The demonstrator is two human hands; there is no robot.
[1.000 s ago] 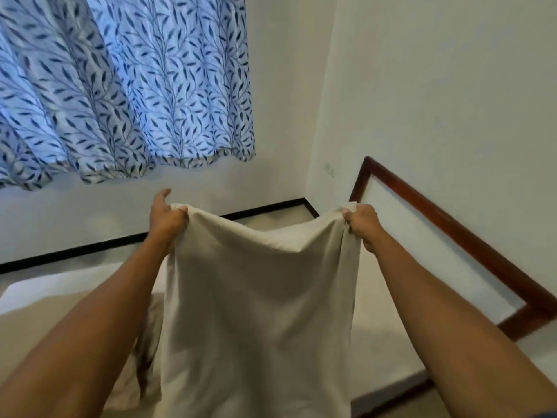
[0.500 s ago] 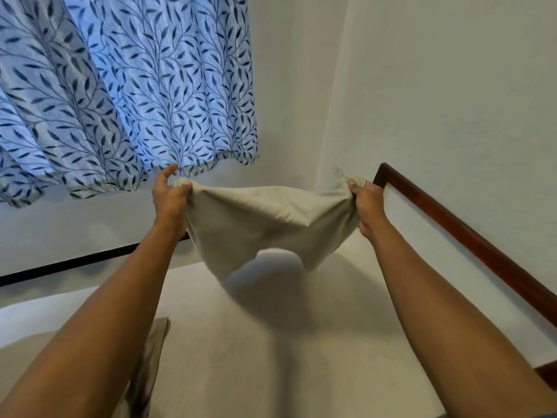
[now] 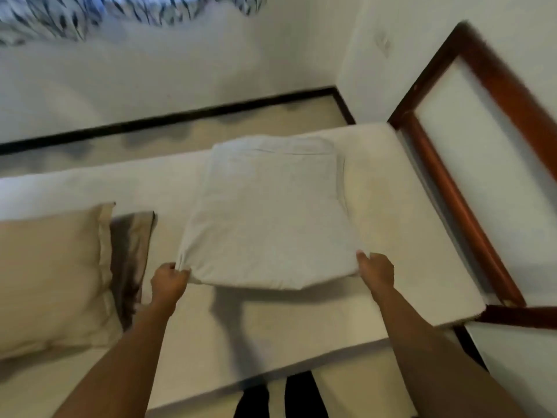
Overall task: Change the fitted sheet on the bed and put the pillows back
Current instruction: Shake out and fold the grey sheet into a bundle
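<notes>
Sheet, folded, lies mid-mattress, right of pillow. Left hand & right hand each pinch a near corner. Imo: keep corners level, draw evenly toward near edge, unfold w/o bunching, avoid dragging pillow.

The folded sheet is laid on the middle of the mattress, with its near edge raised off the surface. Its near left corner is gripped by the left hand and its near right corner by the right hand. To the left, a pillow is set on the mattress, and a cloth is lodged just beside it, between pillow and sheet. The headboard is placed at the right end. Behind the bed, a strip of floor is bounded by the wall, and a curtain is hung on the wall at upper left.
</notes>
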